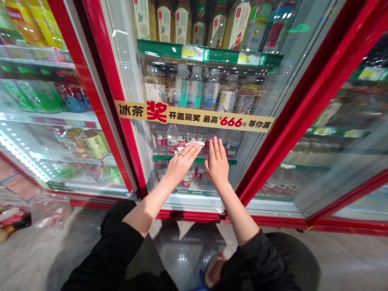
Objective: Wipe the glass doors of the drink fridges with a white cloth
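Note:
A glass cooler door point(254, 161) with a red frame stands before me. My left hand point(183, 161) lies with long, straight fingers on a crumpled white tissue point(198, 144), pressing it to the glass below a yellow banner. Most of the tissue is hidden under the fingers. My right hand point(218, 161) rests flat on the same pane just to the right, fingers extended, with nothing visible in it. Close above both hands runs the yellow banner point(194, 118) with black and red lettering. Behind the glass are water bottles point(173, 137) with red and white labels.
Green-edged shelves point(212, 54) inside hold several drinks. Another cooler point(36, 109) stands at the left, and a further one point(303, 161) at the right. Plastic wrap point(50, 210) and a dark bottle point(15, 218) lie on the floor point(342, 258) at left. My knees flank the door's base.

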### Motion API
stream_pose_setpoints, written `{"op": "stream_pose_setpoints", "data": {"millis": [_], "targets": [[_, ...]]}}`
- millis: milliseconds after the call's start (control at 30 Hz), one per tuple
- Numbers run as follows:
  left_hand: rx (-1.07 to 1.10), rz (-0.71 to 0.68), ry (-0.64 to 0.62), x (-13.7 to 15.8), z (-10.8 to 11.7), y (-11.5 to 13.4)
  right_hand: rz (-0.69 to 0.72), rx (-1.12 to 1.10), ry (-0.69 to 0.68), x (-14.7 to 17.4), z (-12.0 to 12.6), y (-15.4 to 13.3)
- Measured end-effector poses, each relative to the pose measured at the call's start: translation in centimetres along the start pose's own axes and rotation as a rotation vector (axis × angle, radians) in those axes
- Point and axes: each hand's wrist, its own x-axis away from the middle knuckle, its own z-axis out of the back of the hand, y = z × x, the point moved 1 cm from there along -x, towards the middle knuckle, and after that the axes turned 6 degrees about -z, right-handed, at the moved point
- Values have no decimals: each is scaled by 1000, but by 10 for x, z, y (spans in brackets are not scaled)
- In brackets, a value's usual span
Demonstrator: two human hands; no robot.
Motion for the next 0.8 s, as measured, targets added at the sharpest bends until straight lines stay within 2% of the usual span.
{"op": "stream_pose_setpoints", "data": {"millis": [200,367,533,667,800], "targets": [[-5,95,51,-29,28,-16,1,-17,-33,-2,11,-4],[1,157,18,-18,19,-2,-8,-35,-66,-4,16,-7],[-10,83,-45,-30,23,-2,0,-11,-51,-4,14,-5],[-42,56,-9,-40,33,-11,26,10,-19,-3,9,-1],[-46,145,33,-23,22,-5,42,24,-11,-2,7,2]]}}
